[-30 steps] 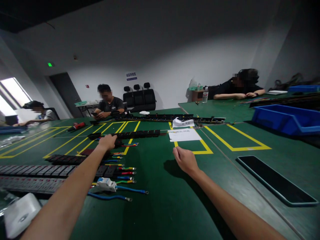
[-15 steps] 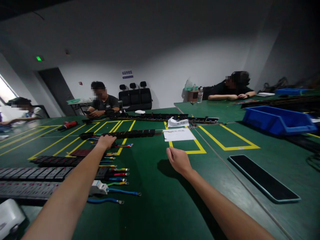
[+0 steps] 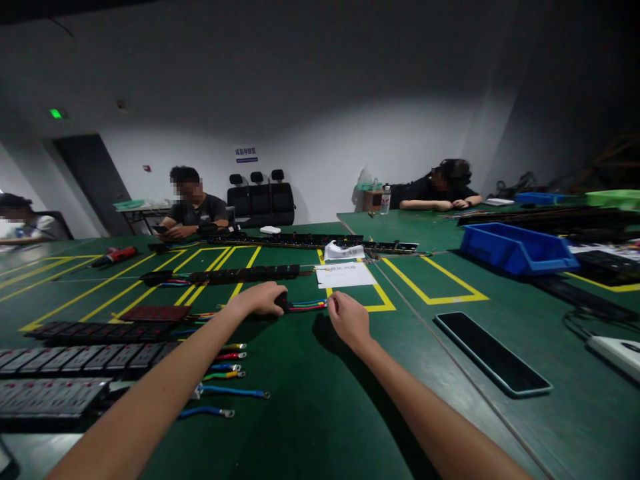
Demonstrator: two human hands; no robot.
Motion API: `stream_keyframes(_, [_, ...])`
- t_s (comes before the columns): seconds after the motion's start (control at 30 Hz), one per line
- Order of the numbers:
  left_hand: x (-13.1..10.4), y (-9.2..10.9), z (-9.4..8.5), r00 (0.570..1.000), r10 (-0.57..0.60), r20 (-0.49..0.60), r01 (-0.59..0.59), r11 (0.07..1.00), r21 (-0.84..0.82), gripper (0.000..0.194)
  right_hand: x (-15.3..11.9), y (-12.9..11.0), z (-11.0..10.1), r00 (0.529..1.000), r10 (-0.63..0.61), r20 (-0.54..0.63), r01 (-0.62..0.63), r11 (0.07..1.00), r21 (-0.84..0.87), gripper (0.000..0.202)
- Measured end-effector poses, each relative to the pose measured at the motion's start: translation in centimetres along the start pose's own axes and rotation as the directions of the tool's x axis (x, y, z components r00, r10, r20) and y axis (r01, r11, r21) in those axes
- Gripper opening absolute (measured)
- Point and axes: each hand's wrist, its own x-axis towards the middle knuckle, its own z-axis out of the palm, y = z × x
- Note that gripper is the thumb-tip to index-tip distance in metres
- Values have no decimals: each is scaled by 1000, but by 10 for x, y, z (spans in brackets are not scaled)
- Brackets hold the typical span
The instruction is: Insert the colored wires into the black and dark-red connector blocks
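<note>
My left hand (image 3: pixel 263 299) is closed around a black block (image 3: pixel 282 302), most of which it hides. Red, blue and green wires (image 3: pixel 307 307) run from that block toward the right. Their far ends reach my right hand (image 3: pixel 350 320), which is curled into a fist; whether it grips them is hidden. Behind my left hand lies a long black strip (image 3: pixel 245 274). Nearer on the left are a dark red strip (image 3: pixel 155 313) and grey socket strips (image 3: pixel 80 360), with ring-ended cables (image 3: pixel 235 392) sticking out of them.
On the right lie a phone (image 3: pixel 493 353) and a blue bin (image 3: pixel 517 250). White paper (image 3: pixel 345 275) sits beyond my right hand. A red power tool (image 3: pixel 117 256) is at far left. Co-workers sit around the green table (image 3: pixel 310 427), marked with yellow tape.
My left hand has moved right, bringing the black block and its coloured wires close to my right hand. My right hand stays in a fist. The view has shifted slightly right.
</note>
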Motion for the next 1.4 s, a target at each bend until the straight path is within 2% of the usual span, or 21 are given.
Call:
stream_keyframes(0.07, [-2,19,7,999,13,-33,-14,1000,-28,60,2,2,1,998,65,14,-64,997,-50,20])
stream_keyframes(0.13, [-9,35,16,992,-58,-114,60,998,21,59,4,3,2,994,100,42,-94,989,-112,23])
stream_keyframes(0.2, [-20,49,26,970,-104,-219,125,988,85,59,4,3,4,991,110,75,-98,983,-155,28])
stream_keyframes(0.33, [-40,72,43,911,-92,-402,135,987,82,60,4,1,4,986,111,126,-84,976,-201,30])
stream_keyframes(0.43, [-46,80,53,870,-155,-469,195,980,37,60,3,-1,3,984,117,135,-82,968,-236,27])
stream_keyframes(0.53, [-46,79,64,827,-307,-471,319,946,-57,57,2,-2,3,984,135,114,-100,957,-274,25])
stream_keyframes(0.57, [-47,78,68,829,-314,-463,322,945,-65,56,1,-2,4,984,141,112,-104,954,-281,25])
stream_keyframes(0.77, [-52,78,82,830,-270,-488,290,956,-35,58,1,1,6,984,128,126,-90,959,-268,26])
stream_keyframes(1.13, [-51,78,89,813,-253,-524,285,958,-20,58,0,2,4,983,107,149,-64,961,-268,25])
stream_keyframes(1.4, [-53,80,85,816,-257,-518,291,957,-18,58,1,1,7,985,103,137,-58,953,-296,23])
